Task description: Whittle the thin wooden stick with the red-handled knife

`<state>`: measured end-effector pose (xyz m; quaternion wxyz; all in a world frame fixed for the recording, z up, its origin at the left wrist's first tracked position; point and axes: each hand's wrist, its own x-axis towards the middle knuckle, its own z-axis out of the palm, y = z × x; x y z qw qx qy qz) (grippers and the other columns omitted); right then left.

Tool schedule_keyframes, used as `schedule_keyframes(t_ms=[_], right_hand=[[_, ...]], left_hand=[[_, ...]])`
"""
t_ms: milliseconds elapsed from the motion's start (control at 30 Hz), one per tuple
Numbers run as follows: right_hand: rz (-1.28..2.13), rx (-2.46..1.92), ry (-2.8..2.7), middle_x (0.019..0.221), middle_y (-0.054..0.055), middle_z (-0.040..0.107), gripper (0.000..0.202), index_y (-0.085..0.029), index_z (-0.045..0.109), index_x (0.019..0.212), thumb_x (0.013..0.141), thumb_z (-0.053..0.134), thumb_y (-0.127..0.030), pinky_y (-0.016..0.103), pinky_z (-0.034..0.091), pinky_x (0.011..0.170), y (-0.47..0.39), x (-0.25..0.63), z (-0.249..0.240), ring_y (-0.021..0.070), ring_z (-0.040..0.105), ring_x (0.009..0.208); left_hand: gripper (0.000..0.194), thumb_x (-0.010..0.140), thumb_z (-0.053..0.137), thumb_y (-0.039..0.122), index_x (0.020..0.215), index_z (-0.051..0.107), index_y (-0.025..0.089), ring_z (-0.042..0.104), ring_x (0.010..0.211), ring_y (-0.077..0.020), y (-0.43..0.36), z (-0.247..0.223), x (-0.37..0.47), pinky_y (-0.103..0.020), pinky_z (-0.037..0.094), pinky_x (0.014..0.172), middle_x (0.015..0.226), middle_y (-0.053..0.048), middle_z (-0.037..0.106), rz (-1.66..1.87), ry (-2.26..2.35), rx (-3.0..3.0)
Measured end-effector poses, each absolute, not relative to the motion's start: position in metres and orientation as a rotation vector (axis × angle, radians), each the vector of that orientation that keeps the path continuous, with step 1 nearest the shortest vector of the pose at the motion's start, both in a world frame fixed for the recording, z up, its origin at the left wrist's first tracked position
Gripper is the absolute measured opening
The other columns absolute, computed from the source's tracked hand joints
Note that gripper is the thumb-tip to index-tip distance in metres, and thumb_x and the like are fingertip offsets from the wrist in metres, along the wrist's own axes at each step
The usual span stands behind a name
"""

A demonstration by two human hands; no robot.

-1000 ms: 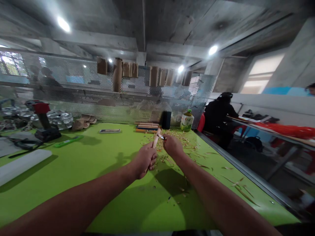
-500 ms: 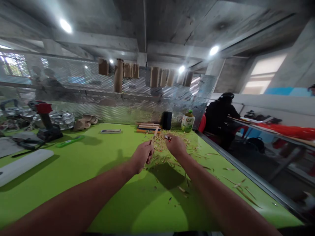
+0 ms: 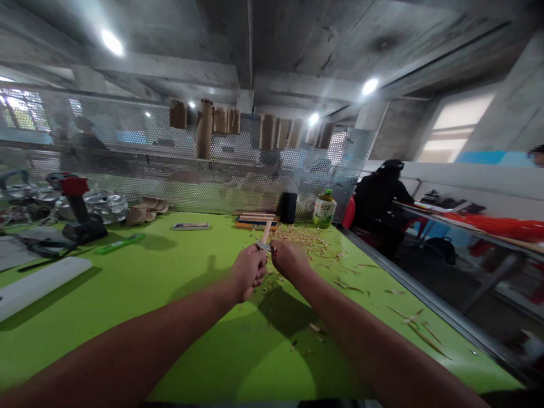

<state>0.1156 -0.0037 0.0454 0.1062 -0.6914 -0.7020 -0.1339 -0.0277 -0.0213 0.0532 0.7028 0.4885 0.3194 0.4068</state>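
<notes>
My left hand point(image 3: 249, 273) is closed around the lower end of a pale wooden strip point(image 3: 267, 231), which points up and away from me. My right hand point(image 3: 289, 259) grips a knife point(image 3: 264, 246) by its handle, mostly hidden in the fist. The short metal blade lies across the strip, just above my left fingers. Curled wood shavings point(image 3: 312, 241) are scattered on the green tabletop point(image 3: 191, 340) behind and to the right of my hands.
Behind the hands are stacked strips and boxes point(image 3: 255, 221), a black block point(image 3: 288, 208) and a green-capped bottle point(image 3: 324, 209). At left are a cordless drill point(image 3: 76, 204), a green packet point(image 3: 122, 243) and a long white object point(image 3: 45, 288). A person point(image 3: 385, 198) sits at right.
My right hand has moved left and toward me, bringing the knife blade from beyond the strip onto it. My left hand stays nearly in place, still holding the strip.
</notes>
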Motion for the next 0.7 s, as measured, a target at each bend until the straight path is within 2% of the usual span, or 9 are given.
schedule_keyframes(t_ms=[267,333,433,500,600,700], right_hand=[[-0.258,-2.111,-1.884,0.091,0.009,0.071,0.031,-0.023,0.068,0.099,0.091,0.039,-0.027,0.025,0.042,0.070,0.010,0.130,0.048,0.0197,0.066,0.084],[-0.171,-2.213,-1.706,0.095,0.009,0.071,0.032,-0.023,0.069,0.104,0.091,0.040,-0.028,0.027,0.043,0.072,0.016,0.151,0.049,0.0205,0.066,0.086],[-0.109,-2.306,-1.563,0.098,0.012,0.071,0.037,-0.019,0.069,0.105,0.092,0.038,-0.032,0.027,0.044,0.071,0.020,0.180,0.052,0.0215,0.065,0.087],[-0.127,-2.303,-1.493,0.099,0.013,0.071,0.041,-0.017,0.068,0.107,0.093,0.034,-0.034,0.026,0.043,0.069,0.019,0.187,0.054,0.0212,0.065,0.087],[-0.209,-2.187,-1.511,0.097,0.010,0.071,0.037,-0.022,0.067,0.111,0.092,0.038,-0.035,0.025,0.041,0.068,0.012,0.171,0.054,0.0205,0.065,0.087],[-0.277,-2.055,-1.772,0.091,0.007,0.072,0.030,-0.025,0.069,0.105,0.088,0.044,-0.031,0.024,0.039,0.067,0.002,0.140,0.050,0.0190,0.064,0.081]], left_hand=[[0.003,0.084,0.045,0.021,0.086,0.046,0.020,0.023,0.036,-0.0039,-0.040,0.053,-0.027,-0.018,0.014,0.034,0.056,0.009,0.037,0.859,0.717,1.084],[0.015,0.085,0.048,0.024,0.099,0.050,0.020,0.024,0.037,-0.0044,-0.052,0.053,-0.025,-0.018,0.016,0.035,0.057,0.009,0.037,0.778,0.677,1.132],[0.036,0.086,0.051,0.025,0.121,0.046,0.021,0.026,0.039,-0.0048,-0.060,0.053,-0.022,-0.017,0.019,0.035,0.059,0.009,0.038,0.734,0.571,1.188],[0.040,0.087,0.049,0.024,0.127,0.043,0.020,0.027,0.040,-0.0052,-0.055,0.052,-0.023,-0.017,0.021,0.036,0.059,0.009,0.039,0.802,0.577,1.178],[0.040,0.088,0.047,0.023,0.127,0.043,0.020,0.029,0.041,-0.0057,-0.036,0.046,-0.028,-0.017,0.024,0.037,0.059,0.008,0.040,0.900,0.685,1.151],[0.032,0.086,0.049,0.024,0.118,0.048,0.021,0.029,0.040,-0.0055,-0.024,0.044,-0.032,-0.017,0.023,0.037,0.057,0.009,0.039,0.933,0.742,1.137]])
